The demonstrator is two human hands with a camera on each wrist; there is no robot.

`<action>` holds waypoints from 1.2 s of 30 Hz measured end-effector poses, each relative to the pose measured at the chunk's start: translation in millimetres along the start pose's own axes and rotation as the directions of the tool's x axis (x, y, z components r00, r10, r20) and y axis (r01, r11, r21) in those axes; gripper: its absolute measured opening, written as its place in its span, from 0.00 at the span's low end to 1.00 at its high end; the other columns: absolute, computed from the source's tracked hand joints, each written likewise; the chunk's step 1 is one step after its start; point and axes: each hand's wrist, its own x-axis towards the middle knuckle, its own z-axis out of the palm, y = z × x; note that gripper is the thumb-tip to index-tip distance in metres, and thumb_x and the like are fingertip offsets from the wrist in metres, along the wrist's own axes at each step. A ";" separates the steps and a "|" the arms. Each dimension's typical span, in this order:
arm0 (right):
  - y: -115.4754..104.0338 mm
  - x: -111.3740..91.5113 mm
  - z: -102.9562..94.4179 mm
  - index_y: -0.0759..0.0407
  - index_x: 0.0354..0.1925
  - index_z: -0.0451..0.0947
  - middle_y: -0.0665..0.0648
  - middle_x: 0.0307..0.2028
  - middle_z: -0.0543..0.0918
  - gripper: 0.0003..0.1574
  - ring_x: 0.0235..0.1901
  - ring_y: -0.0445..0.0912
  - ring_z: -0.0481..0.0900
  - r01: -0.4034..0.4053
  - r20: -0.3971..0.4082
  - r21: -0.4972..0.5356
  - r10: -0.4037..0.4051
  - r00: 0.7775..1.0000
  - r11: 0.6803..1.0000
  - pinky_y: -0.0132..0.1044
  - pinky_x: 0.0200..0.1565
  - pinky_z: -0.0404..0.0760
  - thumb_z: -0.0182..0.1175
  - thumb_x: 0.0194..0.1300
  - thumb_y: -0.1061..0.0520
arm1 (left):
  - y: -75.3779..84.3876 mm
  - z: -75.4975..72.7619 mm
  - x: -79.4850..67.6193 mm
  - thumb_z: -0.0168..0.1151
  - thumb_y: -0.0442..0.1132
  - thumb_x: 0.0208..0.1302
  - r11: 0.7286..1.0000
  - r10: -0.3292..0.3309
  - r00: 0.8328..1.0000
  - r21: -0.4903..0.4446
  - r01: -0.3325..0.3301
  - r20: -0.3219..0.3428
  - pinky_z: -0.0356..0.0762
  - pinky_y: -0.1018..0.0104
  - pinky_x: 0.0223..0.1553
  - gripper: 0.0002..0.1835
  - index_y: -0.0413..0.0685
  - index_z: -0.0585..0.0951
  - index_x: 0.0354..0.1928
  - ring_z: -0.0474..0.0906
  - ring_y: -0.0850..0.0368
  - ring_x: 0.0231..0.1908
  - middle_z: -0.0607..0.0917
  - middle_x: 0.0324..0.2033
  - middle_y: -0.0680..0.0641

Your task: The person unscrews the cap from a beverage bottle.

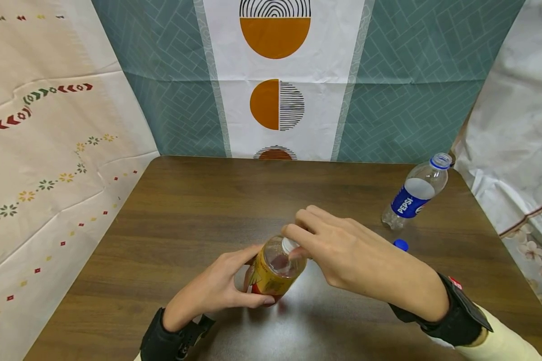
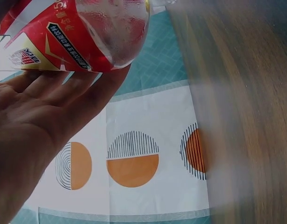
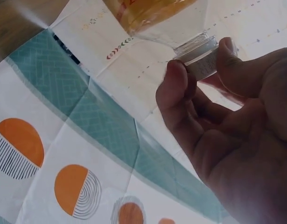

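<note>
A clear plastic drink bottle (image 1: 277, 273) with a yellow and red label leans a little over the table, its neck toward the right hand. My left hand (image 1: 219, 281) grips its body, thumb on the near side. In the left wrist view the fingers pass behind the red part of the label (image 2: 73, 35). With thumb and index finger, my right hand (image 1: 339, 248) pinches the white cap (image 3: 204, 58), which sits at the bottle's neck. Part of the cap is hidden behind those fingers in the head view.
A Pepsi bottle (image 1: 408, 200) without a cap stands on the wooden table (image 1: 198, 200) at the back right. Partly hidden by the right forearm, a blue cap (image 1: 401, 244) lies near it. Patterned cloths (image 1: 180, 80) hang behind and at both sides.
</note>
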 end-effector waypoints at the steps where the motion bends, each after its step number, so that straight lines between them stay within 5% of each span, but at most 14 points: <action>1: 0.2 -0.1 -0.2 0.56 0.42 0.72 0.49 0.30 0.65 0.11 0.32 0.41 0.64 0.006 0.004 0.000 -0.006 1.000 1.000 0.27 0.21 0.70 0.62 0.61 0.60 | -1.0 0.3 -0.1 0.72 0.45 0.51 1.000 0.000 1.000 0.000 0.000 0.005 0.80 0.56 0.45 0.38 0.50 0.67 0.64 0.76 0.61 0.47 0.80 0.51 0.52; 17: 4.3 -2.1 -5.7 0.56 0.50 0.74 0.49 0.35 0.68 0.28 0.40 0.40 0.64 0.068 0.046 0.129 -0.074 0.996 0.989 0.32 0.37 0.72 0.63 0.53 0.74 | -16.5 4.4 -3.6 0.70 0.53 0.52 1.000 -0.001 0.998 -0.021 0.002 0.057 0.79 0.57 0.47 0.40 0.55 0.65 0.66 0.75 0.62 0.48 0.79 0.52 0.55; 25: 6.1 -2.5 -8.4 0.54 0.52 0.75 0.50 0.38 0.71 0.19 0.41 0.39 0.66 0.077 0.034 0.138 -0.083 0.996 0.987 0.30 0.39 0.76 0.61 0.62 0.62 | -16.7 4.3 -3.6 0.68 0.53 0.53 1.000 -0.003 0.998 -0.031 0.005 0.068 0.79 0.56 0.47 0.37 0.55 0.66 0.65 0.75 0.61 0.48 0.79 0.52 0.54; 36: -0.4 -3.9 -17.7 0.56 0.63 0.66 0.50 0.49 0.74 0.29 0.42 0.35 0.71 0.014 -0.026 0.193 -0.009 1.000 0.981 0.30 0.38 0.80 0.58 0.67 0.52 | -16.6 4.1 -2.0 0.69 0.53 0.53 1.000 0.031 0.999 0.003 -0.031 0.041 0.80 0.56 0.46 0.36 0.55 0.67 0.63 0.76 0.62 0.46 0.80 0.49 0.55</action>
